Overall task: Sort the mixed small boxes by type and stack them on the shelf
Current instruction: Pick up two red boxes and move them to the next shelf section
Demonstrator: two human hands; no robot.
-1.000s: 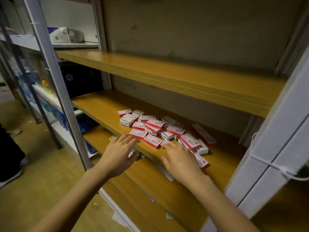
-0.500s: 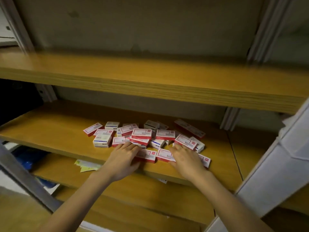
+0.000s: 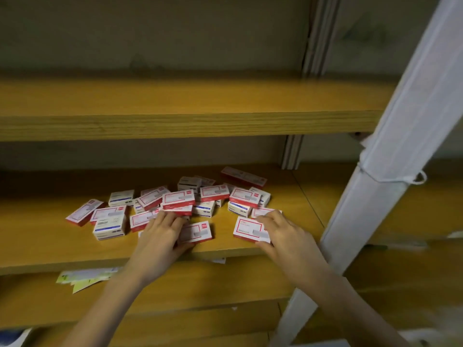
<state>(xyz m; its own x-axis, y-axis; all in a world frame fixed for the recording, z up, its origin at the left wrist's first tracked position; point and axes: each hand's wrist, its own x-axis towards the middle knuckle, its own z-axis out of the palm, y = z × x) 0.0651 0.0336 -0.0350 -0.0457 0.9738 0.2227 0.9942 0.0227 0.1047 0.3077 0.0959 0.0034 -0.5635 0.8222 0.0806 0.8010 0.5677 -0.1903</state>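
The middle shelf (image 3: 50,249) carries a loose pile of small boxes (image 3: 180,201) around the middle of its board. Most are red and white and a few blue and white, all mixed and overlapping. A blue-and-white box (image 3: 110,226) lies toward the shelf's left, and a long red box (image 3: 244,176) lies near the shelf's back.

The left hand (image 3: 160,236) reaches in over the shelf's front edge. Its fingers (image 3: 165,217) are fairly straight and pressed together, resting on boxes at the pile's near side. Its thumb touches the near edge of a red-and-white box (image 3: 199,231) lying close to the shelf's front edge.

Farther right along the shelf, the right hand (image 3: 285,236) pinches a second box (image 3: 246,227), with slightly spread fingers arched over its far side and the thumb on its near side.

An upper board (image 3: 175,101) runs above the shelf. A lower board (image 3: 200,284) below it holds paper slips (image 3: 82,276). A grey post (image 3: 375,196) stands in front of the shelf's right end.
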